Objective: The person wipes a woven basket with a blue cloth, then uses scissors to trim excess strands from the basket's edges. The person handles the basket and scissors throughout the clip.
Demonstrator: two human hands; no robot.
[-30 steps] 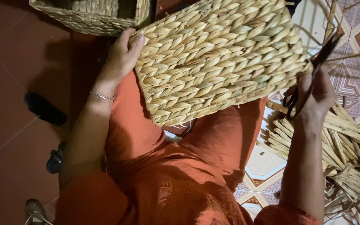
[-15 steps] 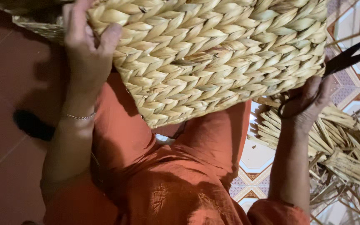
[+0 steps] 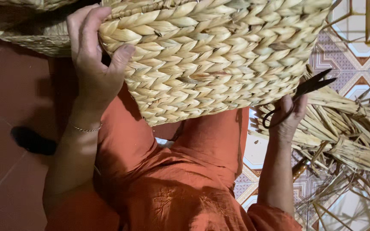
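Left hand (image 3: 94,64) is gripping the basket (image 3: 219,55) rim, right hand (image 3: 288,113) is clasping scissors (image 3: 300,92); basket looks light, stiff, best held by rim.

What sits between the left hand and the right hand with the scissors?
In the head view, the woven basket spans the stretch between the left hand, which grips its edge, and the right hand holding the scissors. Below it lies the orange-clothed lap.

The left hand (image 3: 95,60) reaches up on a straight forearm, fingers curled over an edge, thumb pressed flat, a thin chain at the wrist. The right hand (image 3: 288,114) is raised too, its grip closed around dark handles.
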